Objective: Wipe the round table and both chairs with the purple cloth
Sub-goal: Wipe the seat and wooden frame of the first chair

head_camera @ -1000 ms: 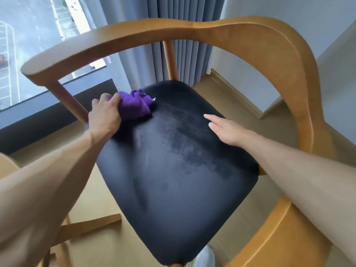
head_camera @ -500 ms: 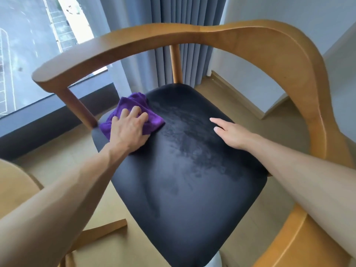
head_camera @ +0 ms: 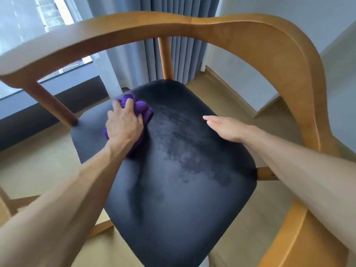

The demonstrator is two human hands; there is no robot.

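The left hand (head_camera: 124,125) presses the purple cloth (head_camera: 141,109) onto the chair (head_camera: 260,41) seat's back-left part, fingers (head_camera: 129,104) curled over it. The right hand (head_camera: 226,128) hovers flat, fingers together; bare seat lies between.

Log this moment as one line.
step: wiping chair seat | left hand: grips purple cloth on seat | right hand: open, flat over seat

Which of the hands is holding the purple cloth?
The left hand grips the bunched purple cloth and presses it on the chair's black seat. The right hand is flat, fingers straight, holding nothing.
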